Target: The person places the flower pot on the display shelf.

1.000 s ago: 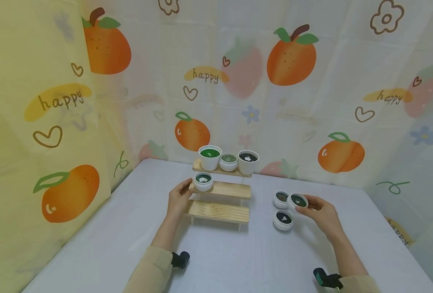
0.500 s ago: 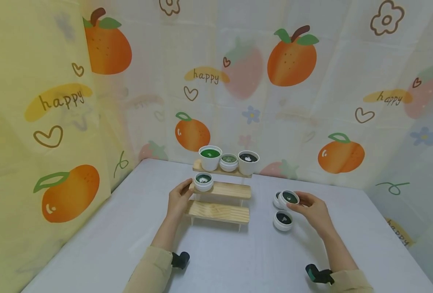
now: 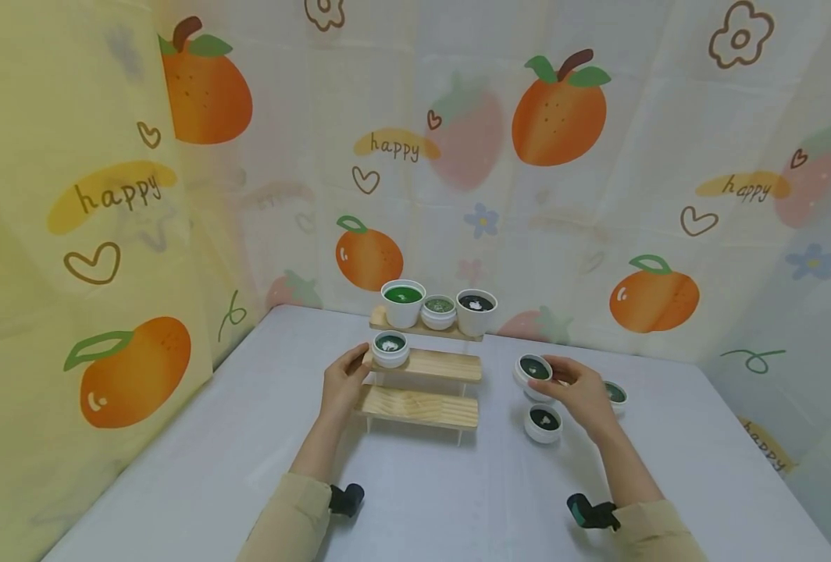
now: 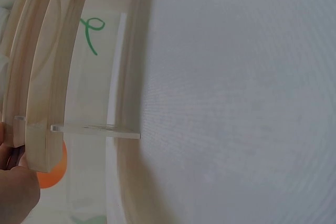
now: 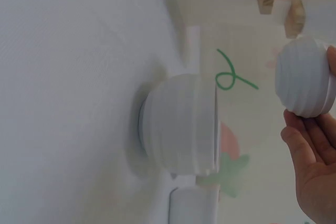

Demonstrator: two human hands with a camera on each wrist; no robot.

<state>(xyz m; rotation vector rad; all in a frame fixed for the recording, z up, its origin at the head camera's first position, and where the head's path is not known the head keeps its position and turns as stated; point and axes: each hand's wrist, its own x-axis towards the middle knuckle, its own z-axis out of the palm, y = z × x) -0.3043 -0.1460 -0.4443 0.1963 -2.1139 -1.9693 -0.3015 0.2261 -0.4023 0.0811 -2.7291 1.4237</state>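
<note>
My right hand [image 3: 584,398] pinches a small white ribbed pot [image 3: 532,370] with dark green contents, above the table. In the right wrist view the held pot [image 5: 302,80] shows its base, off the table. Partly hidden beneath it is another white pot; in front stands a pot with dark contents [image 3: 543,422]. A further pot [image 3: 615,394] shows behind my right hand. My left hand [image 3: 344,381] grips the left end of the middle shelf of a wooden tiered stand [image 3: 444,364], beside a white pot [image 3: 390,350] on that shelf. My left fingers are partly cut off in the left wrist view.
On the stand's top shelf are a tall white cup with green contents [image 3: 403,304], a small pot [image 3: 439,312] and a cup with dark contents [image 3: 476,312]. The lower shelf [image 3: 415,407] has clear legs. A fruit-print curtain [image 3: 563,195] hangs behind the white table [image 3: 415,499].
My right hand has moved left with the held pot, over the pot at the back, which it now mostly covers. Another pot has come into view behind that hand. My left hand stays put.
</note>
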